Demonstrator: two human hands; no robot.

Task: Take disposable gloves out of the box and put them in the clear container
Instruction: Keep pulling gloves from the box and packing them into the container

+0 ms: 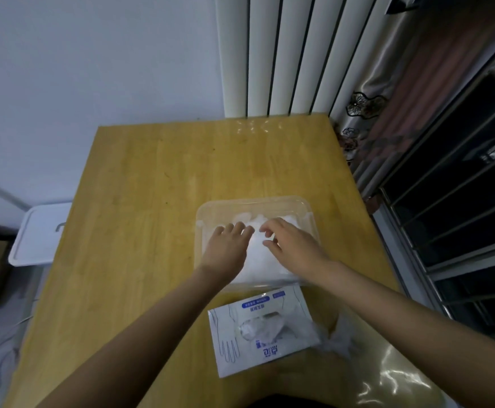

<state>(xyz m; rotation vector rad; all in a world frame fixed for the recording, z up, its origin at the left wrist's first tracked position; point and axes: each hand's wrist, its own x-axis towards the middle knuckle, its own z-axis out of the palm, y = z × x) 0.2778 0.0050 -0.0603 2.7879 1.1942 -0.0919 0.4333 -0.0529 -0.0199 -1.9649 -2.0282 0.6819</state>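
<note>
Nearest me, the box (258, 334) lies flat on the desk (152, 201), its oval opening facing up with crumpled film showing inside. Just beside it on the right sit a few stray gloves (334, 340), thin and nearly see-through against the desk.

Beyond the box, touching its far edge, is the clear container (255, 201). A white pile of gloves (265, 260) fills most of it. My left hand (228, 245) lies on the left of the pile with fingers fairly straight and spread, flat on the film. My right hand (290, 245) is over the middle, fingers bent; I cannot tell whether it pinches a glove or only rests there.

I judge this stuff to be very light, limp and slippery: it will spring up and slide instead of staying packed. I would press it with a flat palm, and lift any glove by pinching a fold, not a single edge. The container looks thin-walled and may skid, so one hand should steady it.

Farther off stand a radiator (284, 54) and a curtain (387, 98).
</note>
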